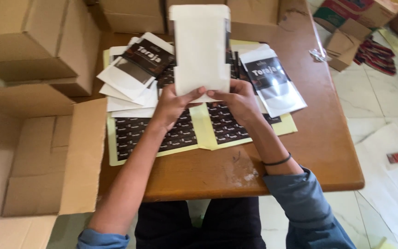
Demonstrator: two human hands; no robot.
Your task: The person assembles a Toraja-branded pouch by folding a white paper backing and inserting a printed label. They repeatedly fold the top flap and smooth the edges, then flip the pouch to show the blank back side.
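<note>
Hands met at the centre of the frame, both gripping the lower edge of a white pouch (200,48) that stood upright above the table (309,138). The left hand (171,107) pinched the pouch's bottom left part, thumb on the near face and fingers curled behind; the right hand (237,100) pinched the bottom right part the same way, the two thumbs almost touching. The pouch's plain back faced the camera, its top reaching the upper edge of the frame.

Beneath the hands lay yellow-backed sheets (199,131) of small black stickers, spread flat on the wood. Left of the pouch, a loose heap of pouches (132,76) with black labels rested on the sheets; right of it lay one more labelled pouch (272,78), tilted.

An open carton (38,161) filled the lower left of the frame, flap up against the table edge. Closed cartons (38,41) stood at the upper left and along the top. A black band (277,161) circled the right wrist. At the upper right, small boxes (346,44) sat on the tiled floor (374,106).
</note>
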